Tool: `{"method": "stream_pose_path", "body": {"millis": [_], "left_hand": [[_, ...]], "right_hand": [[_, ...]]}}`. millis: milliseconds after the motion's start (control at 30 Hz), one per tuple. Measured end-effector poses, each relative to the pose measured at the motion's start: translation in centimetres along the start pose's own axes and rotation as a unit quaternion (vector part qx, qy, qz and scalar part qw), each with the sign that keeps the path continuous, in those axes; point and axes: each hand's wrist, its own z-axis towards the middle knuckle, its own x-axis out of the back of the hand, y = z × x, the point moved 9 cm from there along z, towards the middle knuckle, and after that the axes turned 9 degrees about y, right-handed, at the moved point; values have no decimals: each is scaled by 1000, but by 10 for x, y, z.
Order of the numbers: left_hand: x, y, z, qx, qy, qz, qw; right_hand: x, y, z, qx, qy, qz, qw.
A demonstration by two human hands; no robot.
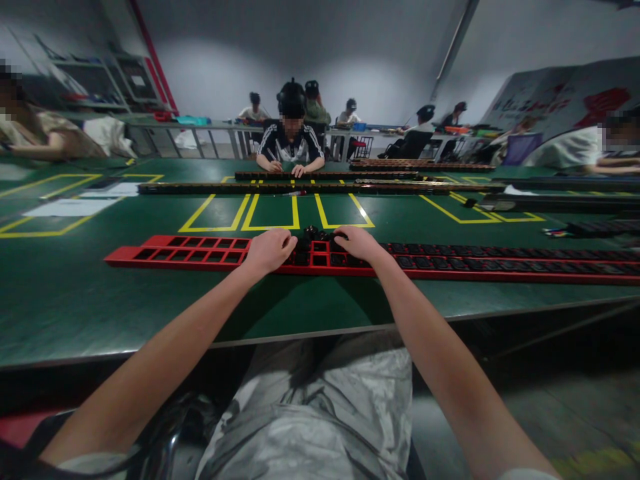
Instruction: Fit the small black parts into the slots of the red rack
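Across the green table in front of me lies a long red tray (165, 261) with two rows of square compartments. Black square pieces (460, 263) fill its compartments to the right; those at the left end show dark openings. My left hand (271, 249) rests over the tray's left-middle part, fingers curled down beside some black pieces. Over the compartments just right of centre, my right hand (359, 243) has its fingers curled in the same way. A small heap of loose black pieces (313, 233) sits between the hands at the tray's far edge. What the fingertips hold is hidden.
Long dark strips (210, 189) lie farther back on the table (165, 307), with yellow tape outlines and white sheets (75, 207). More dark bars (540, 203) lie at the right. A co-worker (291, 137) sits opposite; other people sit at both sides and behind.
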Motion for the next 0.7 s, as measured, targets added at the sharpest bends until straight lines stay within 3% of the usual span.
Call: {"method": "stream_pose_path", "body": {"millis": [300, 500, 700], "left_hand": [[1, -8, 1, 17, 12, -12, 1000], [3, -1, 2, -27, 25, -32, 999], [-14, -1, 3, -59, -13, -41, 997]], "right_hand": [[-1, 2, 0, -4, -2, 0, 1000], [-1, 2, 0, -7, -5, 0, 1000], [-2, 2, 1, -7, -6, 2, 1000]]}}
